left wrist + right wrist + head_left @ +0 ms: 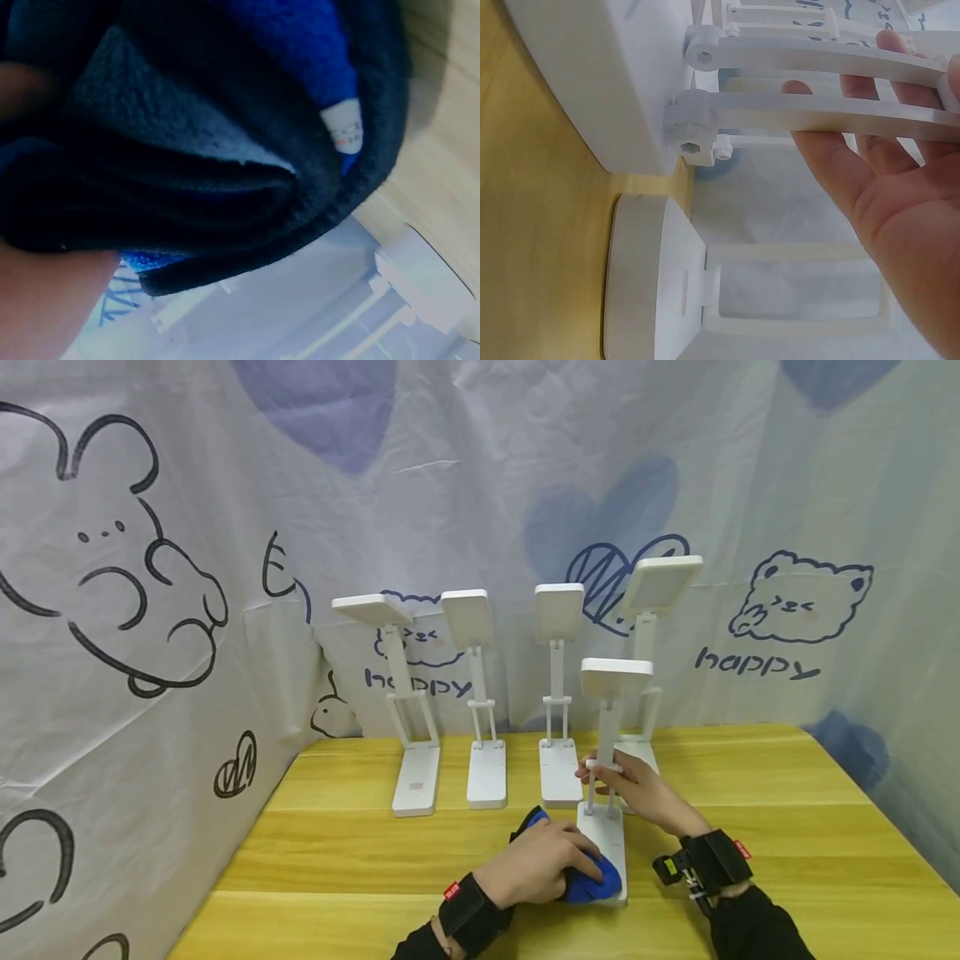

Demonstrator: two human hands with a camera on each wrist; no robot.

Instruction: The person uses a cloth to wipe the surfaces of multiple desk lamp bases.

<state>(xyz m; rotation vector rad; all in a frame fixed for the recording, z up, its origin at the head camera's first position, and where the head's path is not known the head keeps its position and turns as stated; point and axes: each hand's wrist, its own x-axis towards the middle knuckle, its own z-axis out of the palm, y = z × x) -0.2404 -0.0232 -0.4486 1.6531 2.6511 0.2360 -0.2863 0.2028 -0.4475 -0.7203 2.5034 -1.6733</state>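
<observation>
A white folding desk lamp (617, 678) stands nearest on the table, its head tilted forward above a twin-bar stem. My left hand (543, 860) grips a bunched blue cloth (592, 883) with dark edging against the lamp's base (604, 837). Folds of this cloth (289, 45) and a small white tag (343, 126) fill much of the left wrist view. My right hand (645, 793) holds the lamp by its stem. In the right wrist view, its fingers (829, 161) pass behind the two white bars (817, 112), with the thumb mostly out of frame.
Behind stand more white lamps: one at the left (416, 781), two in the middle, such as this one (487, 777), and one at the right (660, 585) partly hidden by the held lamp. A printed curtain (465, 510) hangs behind the wooden table (337, 860).
</observation>
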